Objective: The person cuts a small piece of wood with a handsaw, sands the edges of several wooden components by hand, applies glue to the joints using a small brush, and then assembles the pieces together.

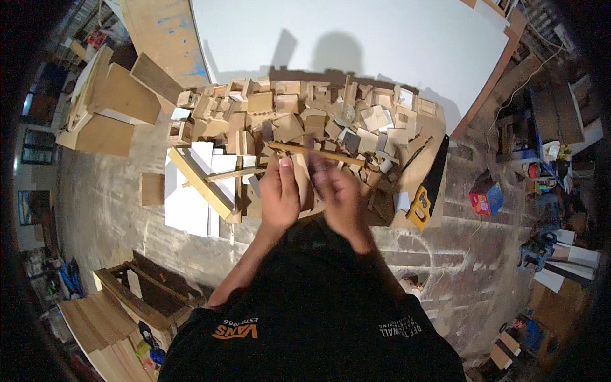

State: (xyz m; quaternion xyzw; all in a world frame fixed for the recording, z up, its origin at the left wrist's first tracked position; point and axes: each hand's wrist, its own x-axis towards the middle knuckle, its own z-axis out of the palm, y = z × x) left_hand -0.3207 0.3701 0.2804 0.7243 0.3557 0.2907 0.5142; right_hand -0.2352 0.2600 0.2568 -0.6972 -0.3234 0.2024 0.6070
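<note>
Over a crowded board of wooden offcuts and small box shapes (261, 102), my left hand (280, 191) is closed, thumb uppermost, on a small wooden piece (284, 153). A long yellowish wooden strip (337, 155) lies across just beyond both hands. My right hand (337, 194) is beside the left, its curled fingers smeared by motion; what they hold, if anything, I cannot make out. Left of my hands, a thicker batten (197, 178) and a thin stick (232, 174) lie over white boards (184, 210). A yellow-handled handsaw (420, 207) lies at the right.
A large white sheet (420, 44) stands beyond the pieces. Wooden boxes (121, 95) are at the upper left, an open wooden crate (121, 280) at the lower left. A colourful box (485, 197), a cable and workshop clutter are on the right.
</note>
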